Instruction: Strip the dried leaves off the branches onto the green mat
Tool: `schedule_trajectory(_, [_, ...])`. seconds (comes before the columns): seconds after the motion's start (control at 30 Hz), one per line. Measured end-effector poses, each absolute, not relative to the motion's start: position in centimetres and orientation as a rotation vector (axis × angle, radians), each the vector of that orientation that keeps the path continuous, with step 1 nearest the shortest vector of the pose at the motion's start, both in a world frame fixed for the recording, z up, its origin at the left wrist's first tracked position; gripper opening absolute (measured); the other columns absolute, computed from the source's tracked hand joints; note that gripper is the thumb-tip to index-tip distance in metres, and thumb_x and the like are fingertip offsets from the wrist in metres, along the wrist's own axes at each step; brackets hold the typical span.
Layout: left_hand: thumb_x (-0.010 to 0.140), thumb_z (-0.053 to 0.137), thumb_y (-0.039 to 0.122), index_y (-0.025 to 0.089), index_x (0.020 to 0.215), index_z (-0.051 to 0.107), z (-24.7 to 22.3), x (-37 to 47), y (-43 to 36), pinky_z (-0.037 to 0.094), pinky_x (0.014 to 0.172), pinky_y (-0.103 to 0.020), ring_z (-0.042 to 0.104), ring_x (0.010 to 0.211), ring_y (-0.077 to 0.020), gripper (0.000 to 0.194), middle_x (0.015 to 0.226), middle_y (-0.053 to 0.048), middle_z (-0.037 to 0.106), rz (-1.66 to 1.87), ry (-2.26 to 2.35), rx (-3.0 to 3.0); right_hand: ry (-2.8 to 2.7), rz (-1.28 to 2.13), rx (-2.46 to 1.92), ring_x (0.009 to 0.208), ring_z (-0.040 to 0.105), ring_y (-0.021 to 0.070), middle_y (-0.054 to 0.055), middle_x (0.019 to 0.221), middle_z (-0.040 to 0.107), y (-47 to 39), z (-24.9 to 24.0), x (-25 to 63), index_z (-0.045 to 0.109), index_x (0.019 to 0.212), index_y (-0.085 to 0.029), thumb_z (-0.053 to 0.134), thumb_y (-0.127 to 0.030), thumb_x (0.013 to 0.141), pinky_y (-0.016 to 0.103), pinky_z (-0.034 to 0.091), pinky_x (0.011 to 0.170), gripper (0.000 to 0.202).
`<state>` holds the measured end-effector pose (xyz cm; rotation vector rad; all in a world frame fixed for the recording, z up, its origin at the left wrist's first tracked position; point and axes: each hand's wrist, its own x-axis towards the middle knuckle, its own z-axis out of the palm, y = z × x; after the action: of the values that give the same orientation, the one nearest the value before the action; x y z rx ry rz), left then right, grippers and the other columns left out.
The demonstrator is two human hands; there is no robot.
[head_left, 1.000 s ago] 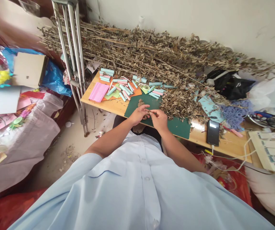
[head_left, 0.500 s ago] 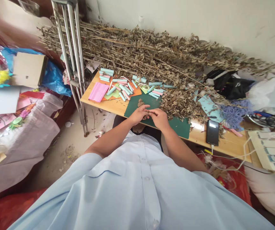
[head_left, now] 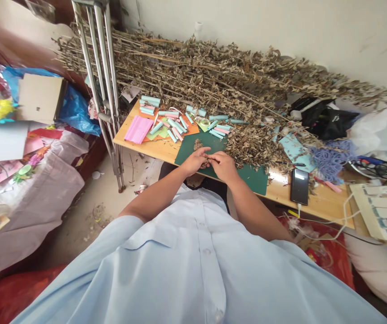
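Note:
Over the green cutting mat [head_left: 252,180], my left hand [head_left: 195,162] and my right hand [head_left: 224,166] meet at the fingertips. A small pinch of brownish dried leaves [head_left: 205,164] shows between them, partly hidden by the fingers. My left hand's fingers curl round it, with one finger stretched toward the right. The fingers of my right hand are pinched together against it. Just beyond my left hand, a small clump of crushed leaves [head_left: 197,144] lies on the mat. A loose heap of dried leaves [head_left: 250,146] sits to the right of my right hand.
Dried leafy stalks [head_left: 193,67] cover the back of the wooden table [head_left: 129,138]. Blue and pink paper rolls [head_left: 176,124] lie at left, beside a pink paper stack [head_left: 139,129]. Metal crutches [head_left: 102,67] stand left. A phone [head_left: 299,186] and power strip [head_left: 375,211] are at right.
My right hand's fingers have shifted slightly over the dried leaves between my hands. Both forearms stay in about the same place, and the things on the table look unchanged.

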<state>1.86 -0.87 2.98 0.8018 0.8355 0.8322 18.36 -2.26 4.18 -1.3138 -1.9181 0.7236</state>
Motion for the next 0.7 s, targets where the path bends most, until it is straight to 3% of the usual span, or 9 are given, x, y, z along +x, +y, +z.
schedule_trajectory(0.17, [0.064, 0.053, 0.011, 0.013, 0.137, 0.047, 2.6, 2.0, -0.8, 0.038, 0.057, -0.023, 0.057, 0.062, -0.0109, 0.073, 0.085, -0.003, 0.061, 0.854, 0.851, 0.808, -2.059, 0.713, -1.229, 0.094, 0.065, 0.0207, 0.006, 0.106, 0.068, -2.4, 4.7, 18.5, 0.074, 0.112, -0.024, 0.058, -0.02, 0.089, 0.037, 0.055, 0.088, 0.028])
schedule_trajectory(0.3, [0.066, 0.054, 0.012, 0.013, 0.136, 0.051, 2.5, 2.0, -0.8, 0.039, 0.058, -0.024, 0.056, 0.064, -0.0121, 0.07, 0.087, -0.005, 0.062, 0.87, 0.882, 0.81, -2.147, 0.705, -1.241, 0.083, 0.063, 0.0191, 0.006, 0.107, 0.066, -2.6, 5.2, 18.6, 0.071, 0.119, -0.024, 0.067, -0.024, 0.085, 0.035, 0.055, 0.08, 0.035])
schedule_trajectory(0.4, [0.066, 0.054, 0.012, 0.013, 0.136, 0.051, 2.7, 2.0, -0.9, 0.042, 0.061, -0.025, 0.059, 0.07, -0.0149, 0.07, 0.09, -0.007, 0.064, 0.874, 0.893, 0.803, -2.208, 0.621, -1.314, 0.09, 0.063, 0.0226, 0.008, 0.111, 0.065, -3.0, 5.5, 18.1, 0.068, 0.123, -0.025, 0.074, -0.029, 0.082, 0.037, 0.054, 0.083, 0.042])
schedule_trajectory(0.53, [0.066, 0.053, 0.012, 0.013, 0.135, 0.052, 3.0, 1.9, -0.9, 0.043, 0.062, -0.026, 0.059, 0.07, -0.0157, 0.069, 0.088, -0.006, 0.064, 0.873, 0.886, 0.793, -2.216, 0.49, -1.384, 0.101, 0.063, 0.0271, 0.009, 0.111, 0.065, -3.4, 5.5, 17.2, 0.068, 0.122, -0.025, 0.073, -0.027, 0.082, 0.039, 0.053, 0.088, 0.04])
schedule_trajectory(0.7, [0.067, 0.056, 0.013, 0.012, 0.132, 0.053, 3.0, 1.9, -0.9, 0.044, 0.063, -0.025, 0.061, 0.076, -0.0164, 0.065, 0.093, -0.008, 0.065, 0.857, 0.86, 0.792, -2.164, 0.504, -1.41, 0.095, 0.064, 0.0256, 0.008, 0.102, 0.066, -3.1, 5.5, 16.8, 0.073, 0.109, -0.024, 0.071, -0.023, 0.08, 0.038, 0.053, 0.085, 0.029])
